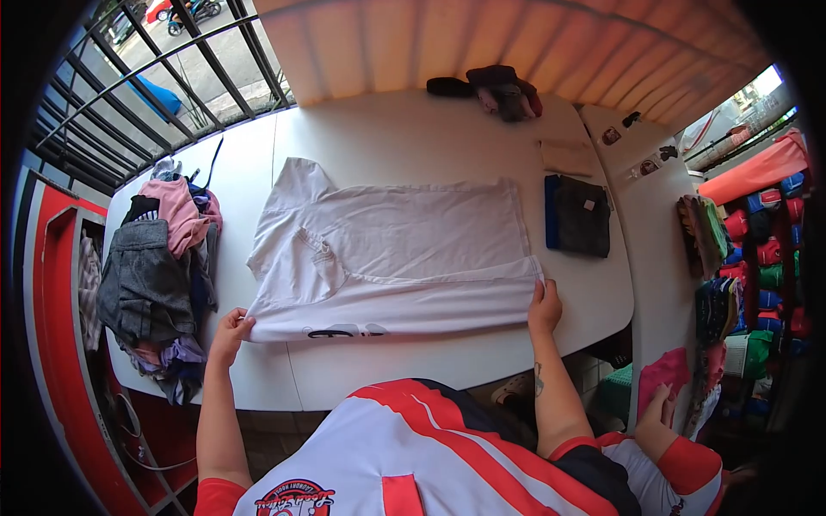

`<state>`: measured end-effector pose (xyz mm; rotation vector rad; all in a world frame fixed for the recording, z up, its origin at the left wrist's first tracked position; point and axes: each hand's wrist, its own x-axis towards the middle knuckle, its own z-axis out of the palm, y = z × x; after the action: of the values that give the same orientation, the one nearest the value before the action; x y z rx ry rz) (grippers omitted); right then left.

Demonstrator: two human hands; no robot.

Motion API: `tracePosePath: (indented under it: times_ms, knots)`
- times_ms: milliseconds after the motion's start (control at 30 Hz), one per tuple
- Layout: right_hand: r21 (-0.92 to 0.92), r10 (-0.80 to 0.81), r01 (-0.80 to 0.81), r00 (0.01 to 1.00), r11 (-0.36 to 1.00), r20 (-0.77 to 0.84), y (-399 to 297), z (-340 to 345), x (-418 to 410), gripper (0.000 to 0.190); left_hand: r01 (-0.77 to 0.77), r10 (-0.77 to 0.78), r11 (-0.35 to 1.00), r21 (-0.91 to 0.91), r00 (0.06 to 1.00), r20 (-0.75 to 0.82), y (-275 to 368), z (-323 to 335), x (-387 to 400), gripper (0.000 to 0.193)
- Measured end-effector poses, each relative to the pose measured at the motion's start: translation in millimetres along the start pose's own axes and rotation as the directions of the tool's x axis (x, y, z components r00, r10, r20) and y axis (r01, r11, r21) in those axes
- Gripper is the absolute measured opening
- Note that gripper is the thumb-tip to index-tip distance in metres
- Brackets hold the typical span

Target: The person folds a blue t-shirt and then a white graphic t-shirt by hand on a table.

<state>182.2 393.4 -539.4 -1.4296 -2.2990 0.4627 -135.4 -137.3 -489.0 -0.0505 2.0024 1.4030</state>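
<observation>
A white T-shirt (419, 226) lies spread on the white table (361, 380), its sleeves toward the left and its hem toward the right. The side nearest me is folded inward, with one sleeve turned over the body, and part of a dark print shows along the fold. At the left end of this folded edge, my left hand (229, 332) pinches the fabric near the shoulder. My right hand (545, 306) grips the hem corner at the other end. Between both hands the folded edge runs nearly straight.
A heap of mixed clothes (155, 277) rises at the table's left. Folded dark garments (581, 216) and a beige cloth (566, 158) lie right; a dark clothes bundle (506, 93) sits at the back. At lower right, a co-worker's hand (658, 403) holds a pink cloth (664, 374).
</observation>
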Motion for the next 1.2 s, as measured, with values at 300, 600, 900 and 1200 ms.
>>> tracePosePath:
  times_ms: [300, 600, 900, 1200]
  knots:
    - [-0.128, -0.273, 0.25, 0.938, 0.96, -0.213, -22.7, -0.1, -17.9, 0.014, -0.126, 0.624, 0.379, 0.917, 0.767, -0.153, 4.7, 82.1, -28.5, 0.023]
    - [0.021, -0.652, 0.74, 0.579, 0.673, 0.49, -117.3, 45.4, -111.0, 0.061, -0.58, 0.458, 0.146, 0.802, 0.758, 0.465, -21.3, 212.3, -39.7, 0.057]
    - [-0.3, -0.258, 0.316, 0.941, 0.9, 0.218, -3.8, 21.5, -11.5, 0.053, 0.016, 0.4, 0.343, 0.939, 0.902, -0.162, -62.6, 45.8, -31.4, 0.057]
    - [0.549, -0.334, 0.037, 0.826, 0.835, 0.454, -151.3, 47.2, -43.2, 0.019, -0.083, 0.348, 0.741, 0.666, 0.896, -0.275, 30.2, 92.1, 28.6, 0.026]
